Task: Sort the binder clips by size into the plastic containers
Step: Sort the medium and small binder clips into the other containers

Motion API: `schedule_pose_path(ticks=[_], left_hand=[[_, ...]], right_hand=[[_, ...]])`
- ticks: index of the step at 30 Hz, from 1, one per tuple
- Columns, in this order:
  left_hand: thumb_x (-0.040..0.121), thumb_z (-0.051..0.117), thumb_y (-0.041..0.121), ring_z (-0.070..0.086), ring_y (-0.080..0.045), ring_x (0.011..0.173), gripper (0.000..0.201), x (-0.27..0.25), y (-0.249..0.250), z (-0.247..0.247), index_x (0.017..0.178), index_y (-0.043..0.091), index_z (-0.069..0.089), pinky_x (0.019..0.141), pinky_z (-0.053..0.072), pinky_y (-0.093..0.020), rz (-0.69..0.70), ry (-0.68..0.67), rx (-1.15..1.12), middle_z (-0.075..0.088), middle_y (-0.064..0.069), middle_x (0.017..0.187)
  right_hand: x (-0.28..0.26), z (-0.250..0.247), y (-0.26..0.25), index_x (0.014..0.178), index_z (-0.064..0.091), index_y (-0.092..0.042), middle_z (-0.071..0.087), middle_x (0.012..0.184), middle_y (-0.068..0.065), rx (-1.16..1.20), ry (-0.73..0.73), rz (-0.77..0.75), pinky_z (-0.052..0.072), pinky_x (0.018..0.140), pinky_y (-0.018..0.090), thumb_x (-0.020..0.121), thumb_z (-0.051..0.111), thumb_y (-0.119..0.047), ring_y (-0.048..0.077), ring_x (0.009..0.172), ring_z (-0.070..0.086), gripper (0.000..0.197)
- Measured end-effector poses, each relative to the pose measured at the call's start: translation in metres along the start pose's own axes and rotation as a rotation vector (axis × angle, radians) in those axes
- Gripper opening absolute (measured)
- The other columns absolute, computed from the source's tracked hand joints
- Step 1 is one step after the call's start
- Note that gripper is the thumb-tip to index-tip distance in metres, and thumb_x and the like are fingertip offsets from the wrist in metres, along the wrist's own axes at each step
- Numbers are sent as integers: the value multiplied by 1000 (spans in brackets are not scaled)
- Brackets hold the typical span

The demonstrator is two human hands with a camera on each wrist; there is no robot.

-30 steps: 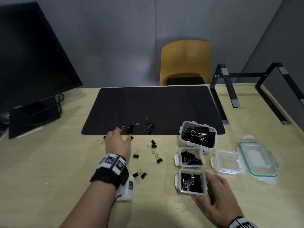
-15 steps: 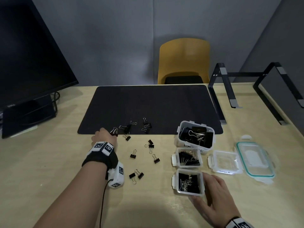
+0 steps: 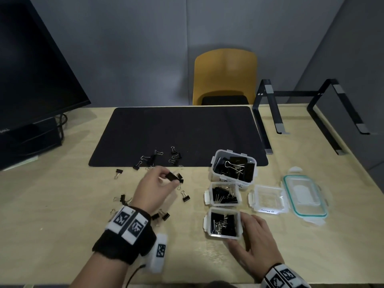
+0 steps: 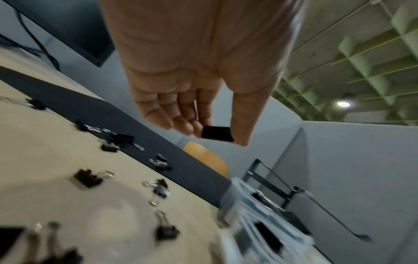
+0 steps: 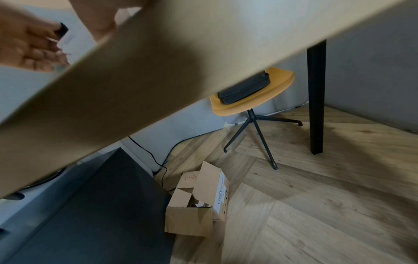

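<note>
Pinched between thumb and fingertips of the left hand (image 3: 154, 189): one black binder clip (image 3: 172, 176), lifted clear of the table (image 3: 52, 204); same pinch seen from the left wrist view, clip (image 4: 217, 133) held between thumb and forefinger. Just beyond and right of that hand, loose clips (image 3: 185, 196) on the bare wood; more of them past the fingertips on the near edge of the black mat (image 3: 180, 134), and others beside and under the left wrist (image 3: 164, 215).

Right hand (image 3: 256, 244) flat on the table with fingers spread, thumb along the near edge and fingers against the right wall of the nearest container (image 3: 223, 223), partly filled with small black clips. Straight beyond that hand, touching or almost touching in a row: a second small container (image 3: 224, 197) with clips, then the larger tub (image 3: 234, 166) holding big clips, its label partly hidden. Beyond and right of the right hand's fingers: a small clear lid (image 3: 267, 201) marked "Small", and next to it a larger lid with a teal seal (image 3: 305, 196).

Far past the left hand, a dark monitor (image 3: 31, 69). Behind the table, a yellow chair (image 3: 225, 76). Far right, a black metal stand (image 3: 311, 113).
</note>
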State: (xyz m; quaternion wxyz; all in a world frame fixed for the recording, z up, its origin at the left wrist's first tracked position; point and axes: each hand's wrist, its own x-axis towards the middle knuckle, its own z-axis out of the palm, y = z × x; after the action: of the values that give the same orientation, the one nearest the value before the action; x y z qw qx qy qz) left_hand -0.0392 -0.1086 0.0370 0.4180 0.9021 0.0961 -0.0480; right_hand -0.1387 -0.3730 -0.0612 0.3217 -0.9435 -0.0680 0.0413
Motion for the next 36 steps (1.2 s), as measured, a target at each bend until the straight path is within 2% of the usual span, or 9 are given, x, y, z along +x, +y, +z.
schedule_pose_path(ticks=[5,10,18,22,26,29,31,34,36], left_hand=[[80,71,32,49,-2,93,25,-39,27,27,100,32,55,75,37,-17,111,-256,65,51,18,99],[79,71,33,45,-1,95,34,-60,27,58,109,31,56,82,34,-16,144,-324,189,47,18,99],[78,70,40,42,-3,97,34,-73,23,94,105,30,52,82,34,-15,139,-152,226,42,18,96],[81,62,51,36,-2,100,34,-78,19,99,108,31,54,90,35,-17,188,-86,243,41,19,101],[87,60,40,35,-5,105,35,-81,13,102,121,33,59,95,33,-18,281,-61,258,43,14,109],[89,57,29,38,-8,109,28,-80,11,104,116,31,64,97,36,-23,275,-52,296,47,11,113],[89,55,25,37,-5,108,27,-79,10,103,115,29,64,97,36,-21,271,-17,272,46,12,112],[92,52,26,32,1,105,25,-73,5,93,115,28,61,92,28,-13,209,51,209,41,18,110],[93,51,27,32,2,108,25,-67,-3,82,116,29,59,93,26,-13,119,79,192,42,19,113]], right_hand=[[0,0,1,129,38,-40,40,118,-36,-13,-11,5,34,94,23,77,51,-65,0,114,30,59],[0,0,2,131,41,-33,45,121,-27,-24,-2,-6,35,96,24,77,51,-63,3,114,32,63],[-1,-3,2,129,40,-34,47,119,-26,-7,4,-19,32,95,21,77,50,-59,1,112,31,59],[-1,-1,4,130,39,-34,46,121,-26,-12,-8,-18,30,96,20,78,50,-61,2,114,30,60],[0,2,5,131,39,-33,47,123,-25,-4,3,-18,34,98,25,78,51,-60,4,115,33,60],[0,3,7,130,41,-33,47,122,-25,0,12,-31,37,98,27,78,53,-60,5,113,35,60],[0,3,9,129,42,-32,48,121,-24,3,18,-39,37,98,29,77,53,-60,7,113,35,60],[0,2,9,130,40,-34,45,122,-27,4,9,-46,35,98,27,77,49,-62,6,115,32,60],[0,2,8,131,37,-37,43,123,-30,3,-4,-44,33,96,24,78,48,-64,2,115,28,61]])
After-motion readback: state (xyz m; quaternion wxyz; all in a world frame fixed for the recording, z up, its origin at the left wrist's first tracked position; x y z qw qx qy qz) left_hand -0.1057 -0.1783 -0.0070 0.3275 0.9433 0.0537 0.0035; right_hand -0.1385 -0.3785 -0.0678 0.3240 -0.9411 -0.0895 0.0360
